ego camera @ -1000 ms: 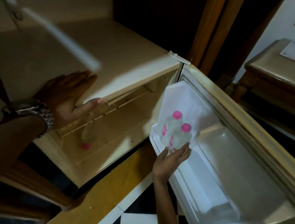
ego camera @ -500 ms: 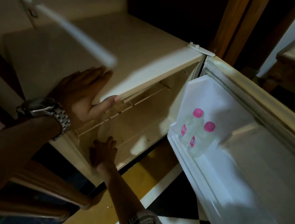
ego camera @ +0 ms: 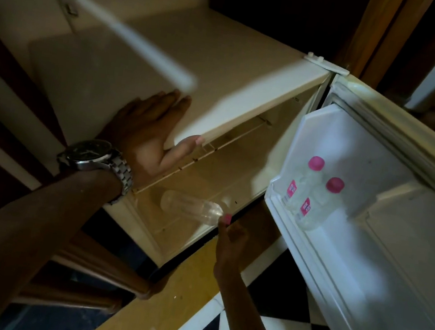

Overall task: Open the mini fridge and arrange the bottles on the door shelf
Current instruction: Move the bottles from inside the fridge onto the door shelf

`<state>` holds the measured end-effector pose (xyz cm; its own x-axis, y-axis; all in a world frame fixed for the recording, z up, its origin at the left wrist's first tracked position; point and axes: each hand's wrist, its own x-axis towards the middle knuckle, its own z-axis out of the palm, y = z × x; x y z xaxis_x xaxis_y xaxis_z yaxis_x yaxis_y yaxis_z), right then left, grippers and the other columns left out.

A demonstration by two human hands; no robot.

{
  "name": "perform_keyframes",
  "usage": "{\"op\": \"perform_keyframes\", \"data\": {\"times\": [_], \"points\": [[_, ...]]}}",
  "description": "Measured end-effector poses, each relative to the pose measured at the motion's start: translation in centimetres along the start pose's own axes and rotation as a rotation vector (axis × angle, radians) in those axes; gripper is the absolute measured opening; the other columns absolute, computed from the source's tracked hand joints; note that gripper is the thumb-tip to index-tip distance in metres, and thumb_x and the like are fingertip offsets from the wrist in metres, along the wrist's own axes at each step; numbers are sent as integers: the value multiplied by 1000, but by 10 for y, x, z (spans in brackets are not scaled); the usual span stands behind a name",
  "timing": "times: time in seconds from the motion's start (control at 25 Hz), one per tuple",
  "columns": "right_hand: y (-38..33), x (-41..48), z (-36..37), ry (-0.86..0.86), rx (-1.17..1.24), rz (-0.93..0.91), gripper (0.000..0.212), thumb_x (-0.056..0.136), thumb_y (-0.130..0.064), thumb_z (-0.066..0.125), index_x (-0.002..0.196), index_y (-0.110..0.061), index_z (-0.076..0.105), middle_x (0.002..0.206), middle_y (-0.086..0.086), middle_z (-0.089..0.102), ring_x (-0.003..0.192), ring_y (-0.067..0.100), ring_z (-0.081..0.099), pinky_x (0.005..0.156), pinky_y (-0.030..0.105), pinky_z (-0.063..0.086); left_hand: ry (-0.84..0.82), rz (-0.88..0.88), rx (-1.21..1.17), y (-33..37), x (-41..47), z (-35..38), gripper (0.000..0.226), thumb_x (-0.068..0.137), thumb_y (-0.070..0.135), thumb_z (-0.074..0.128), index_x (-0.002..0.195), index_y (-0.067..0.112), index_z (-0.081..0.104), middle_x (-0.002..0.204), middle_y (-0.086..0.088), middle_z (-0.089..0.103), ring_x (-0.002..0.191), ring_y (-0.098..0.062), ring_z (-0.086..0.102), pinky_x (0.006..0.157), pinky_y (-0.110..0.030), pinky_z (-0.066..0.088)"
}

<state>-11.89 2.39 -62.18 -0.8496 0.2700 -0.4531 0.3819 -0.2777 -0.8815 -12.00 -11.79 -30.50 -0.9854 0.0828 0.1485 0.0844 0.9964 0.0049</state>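
At the near edge of the fridge cavity, the right hand (ego camera: 230, 232) now has a third bottle (ego camera: 190, 208) by its pink-capped neck, fingers closed round the cap end. Half a second ago this hand was reaching empty into the lower compartment; a second ago it was at the door shelf beside the second bottle. The third bottle lies on its side, base pointing into the cavity, cap at the front lip of the mini fridge (ego camera: 222, 81). Whether it is lifted clear of the cavity floor cannot be told.

Further in, the left hand (ego camera: 153, 133), with a wristwatch (ego camera: 97, 159) on the wrist, lies flat and open on the fridge top, thumb hooked under the front edge, gripping nothing. Its position matches the earlier pictures.

Beyond and to the right, the door (ego camera: 371, 214) stands fully open. Two pink-capped bottles (ego camera: 312, 197) stand upright and touching at the hinge end of the door shelf (ego camera: 336, 265), unchanged.

Judgement: retrieval of the third bottle is under way. The remaining step is to carry it across, turn it upright and seat it just beside the standing pair. The shelf has free room along its length. A hold at the cap alone leaves the body free to swing.
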Motion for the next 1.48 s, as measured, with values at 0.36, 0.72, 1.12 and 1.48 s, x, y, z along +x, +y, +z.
{"op": "perform_keyframes", "data": {"times": [0.36,0.72,1.12,1.48], "points": [[-11,-15,59,222,244,49,65,81,-3,86,136,4,53,130,23,67,114,35,72,91,36,64,2,15,24,0,1,-2,88,85,73,17,158,23,22,168,-4,21,154,-23,22,123,-48,22],[-77,-45,20,301,-63,-529,70,56,-39,101,110,-11,68,105,-12,59,103,15,56,95,34,51,14,13,7,-2,3,0,90,83,75,16,158,25,23,168,-2,23,154,-23,23,123,-48,23],[-139,-43,-65,663,-145,-845,64,78,-25,91,124,4,57,126,20,54,128,37,50,109,52,43,40,29,-11,1,1,-3,92,81,75,18,157,22,28,166,-5,27,153,-26,27,123,-45,24],[-141,3,-99,820,-421,-1040,45,87,-27,84,122,-16,58,126,12,60,117,34,58,99,53,44,32,27,7,-1,2,-2,93,81,76,17,155,21,31,165,-6,30,151,-27,31,122,-47,28]]}}
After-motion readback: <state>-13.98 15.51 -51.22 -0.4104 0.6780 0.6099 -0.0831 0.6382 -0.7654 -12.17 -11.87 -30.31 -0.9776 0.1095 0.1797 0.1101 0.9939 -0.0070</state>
